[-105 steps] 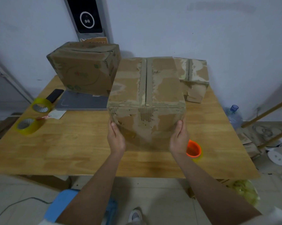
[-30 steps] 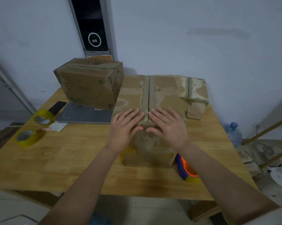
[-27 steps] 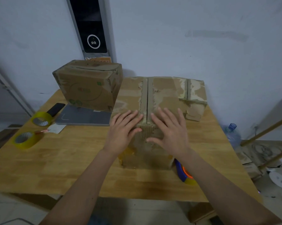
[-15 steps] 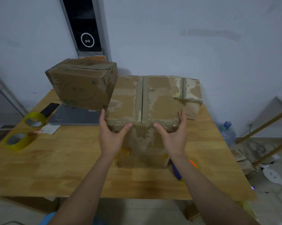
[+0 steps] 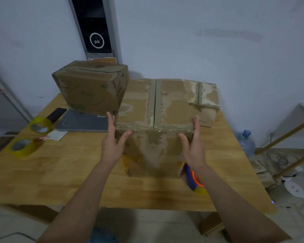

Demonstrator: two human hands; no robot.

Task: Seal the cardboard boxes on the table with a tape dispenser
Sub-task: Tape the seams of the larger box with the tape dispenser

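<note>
Standing on the wooden counter (image 5: 63, 172) are three cardboard boxes, and the middle box (image 5: 153, 106) is serving as the landmark. The left hand (image 5: 112, 142) is lying against its near left corner, fingers (image 5: 111, 118) straight and slightly spread, thumb pressing the front face just under the top edge. The right hand (image 5: 193, 146) is mirroring it at the near right corner, fingers straight up along the side, thumb on the front face. Neither hand is curling round anything. A strip of tape seems to be running along the middle box's top seam, though the worn surface is making that hard to judge.

Left of and behind the middle box, a second box (image 5: 90, 88) is sitting tilted, partly on a grey flat slab (image 5: 83, 121). Right of and behind the middle box, a third, lower box (image 5: 205, 100) is touching it or nearly so. The blue and orange tape dispenser (image 5: 193, 179) is lying on the counter just beside the middle box's near right corner, below the right wrist.

Far to the left of the middle box, two yellow tape rolls (image 5: 25, 146) are lying near the counter's edge, with one dark phone (image 5: 55, 114) beside the farther roll and a small white card (image 5: 57, 135) between them.
</note>
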